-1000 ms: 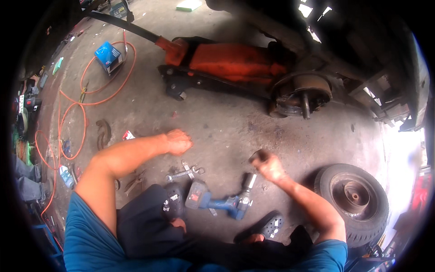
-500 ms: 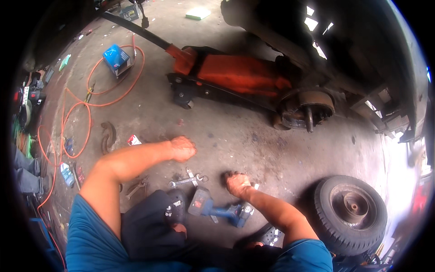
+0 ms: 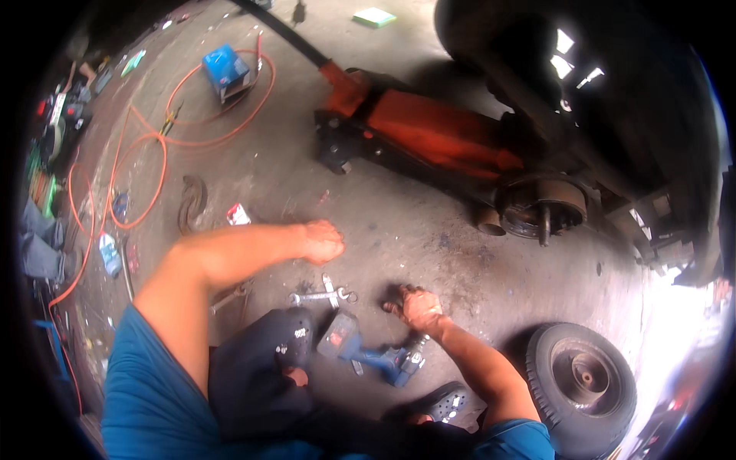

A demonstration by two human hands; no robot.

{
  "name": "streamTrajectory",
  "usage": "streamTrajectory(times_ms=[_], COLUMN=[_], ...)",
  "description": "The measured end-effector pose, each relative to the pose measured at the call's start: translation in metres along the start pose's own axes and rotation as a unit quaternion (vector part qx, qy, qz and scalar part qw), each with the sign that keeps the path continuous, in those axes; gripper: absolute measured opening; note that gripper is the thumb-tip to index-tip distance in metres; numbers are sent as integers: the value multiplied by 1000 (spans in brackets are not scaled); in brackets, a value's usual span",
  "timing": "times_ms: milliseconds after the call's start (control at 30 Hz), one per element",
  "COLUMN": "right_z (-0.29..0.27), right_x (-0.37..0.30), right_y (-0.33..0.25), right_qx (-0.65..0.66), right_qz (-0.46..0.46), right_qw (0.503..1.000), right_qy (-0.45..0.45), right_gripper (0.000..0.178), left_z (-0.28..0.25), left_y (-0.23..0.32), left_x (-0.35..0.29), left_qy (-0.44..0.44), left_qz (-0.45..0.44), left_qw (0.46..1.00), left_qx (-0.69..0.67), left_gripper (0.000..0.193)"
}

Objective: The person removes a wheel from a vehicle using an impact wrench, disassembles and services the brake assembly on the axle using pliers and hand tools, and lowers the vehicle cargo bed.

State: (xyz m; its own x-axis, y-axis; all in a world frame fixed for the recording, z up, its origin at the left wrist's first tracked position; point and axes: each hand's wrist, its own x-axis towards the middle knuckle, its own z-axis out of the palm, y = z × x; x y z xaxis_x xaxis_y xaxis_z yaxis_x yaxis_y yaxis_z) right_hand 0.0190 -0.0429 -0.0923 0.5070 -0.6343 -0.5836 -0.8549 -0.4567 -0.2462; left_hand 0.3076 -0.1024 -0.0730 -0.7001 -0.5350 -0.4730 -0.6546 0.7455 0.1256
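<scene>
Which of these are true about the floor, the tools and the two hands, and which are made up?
1. The right hand presses on the concrete floor. True.
2. The left hand holds the blue cordless drill. False: the drill lies on the floor and that hand is closed and empty above it.
3. Crossed wrenches lie between the hands. True.
4. The loose wheel is bolted onto the hub. False: it lies flat on the floor.
5. The floor jack is green. False: it is orange-red.

right hand (image 3: 418, 307) pressed on concrete floor (image 3: 399, 222) beside blue drill (image 3: 376, 356) and crossed wrenches (image 3: 322, 294)
</scene>
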Motion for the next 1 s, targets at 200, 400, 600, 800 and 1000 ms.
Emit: streamTrajectory(times_ms=[200, 400, 600, 800, 1000], right_z=[5, -8, -50, -126, -173], right_x=[0, -3, -25, -74, -95], right_y=[21, 33, 78, 103, 86], right_qx=[-14, 55, 626, 759, 730], right_qz=[8, 39, 96, 63, 83], right_qw=[997, 993, 730, 491, 516], right_qy=[70, 98, 256, 422, 441], right_gripper=[58, 46, 34, 45, 43], left_z=[-7, 1, 17, 17, 13], left_y=[0, 0, -10, -14, -12], left_x=[7, 3, 3, -9, 3], left_qy=[38, 49, 33, -28, -16], left_qz=[8, 19, 9, -18, -12], left_qw=[999, 999, 999, 999, 1000], left_qx=[1, 9, -11, 13, -9], left_gripper=[15, 16, 18, 17, 21])
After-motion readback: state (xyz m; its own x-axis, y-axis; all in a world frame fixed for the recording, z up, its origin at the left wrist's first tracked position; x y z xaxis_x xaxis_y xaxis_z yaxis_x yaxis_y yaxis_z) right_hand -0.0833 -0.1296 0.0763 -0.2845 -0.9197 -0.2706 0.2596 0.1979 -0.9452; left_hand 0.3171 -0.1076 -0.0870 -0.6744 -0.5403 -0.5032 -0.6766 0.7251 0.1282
